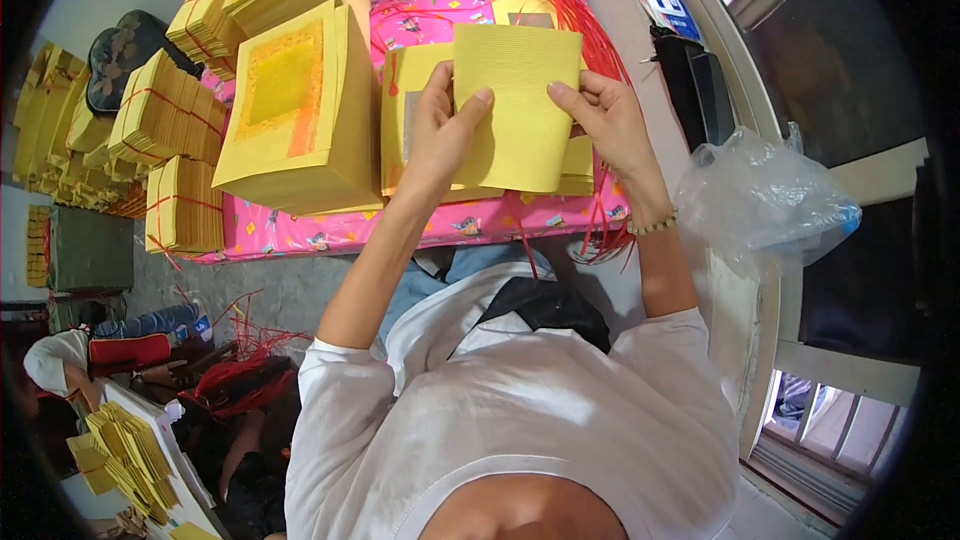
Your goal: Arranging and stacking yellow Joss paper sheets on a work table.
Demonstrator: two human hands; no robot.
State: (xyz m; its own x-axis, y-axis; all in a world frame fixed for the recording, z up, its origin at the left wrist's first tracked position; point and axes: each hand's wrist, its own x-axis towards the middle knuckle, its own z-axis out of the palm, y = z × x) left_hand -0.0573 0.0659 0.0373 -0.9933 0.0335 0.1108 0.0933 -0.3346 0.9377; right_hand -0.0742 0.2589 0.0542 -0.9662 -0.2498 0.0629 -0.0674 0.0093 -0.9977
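Between my two hands, above the near edge of the pink table, is a folded yellow paper sheet (518, 105). My left hand (448, 118) pinches its left side, with the thumb on the front and the fingers behind. On the opposite side my right hand (602, 112) grips it the same way, thumb on the face; a beaded bracelet circles that wrist. More yellow paper (575, 165) lies under and behind the held sheet. Just left of my left hand stands a tall stack of yellow sheets (285, 105) with an orange-and-gold printed square on top.
Yellow bundles tied with red string (170, 105) line the table's left side. Loose red strings (560, 0) run along the back right. A clear plastic bag (765, 200) sits by the right-hand ledge. At lower left another person (62, 362) is near a table with yellow bundles (130, 455).
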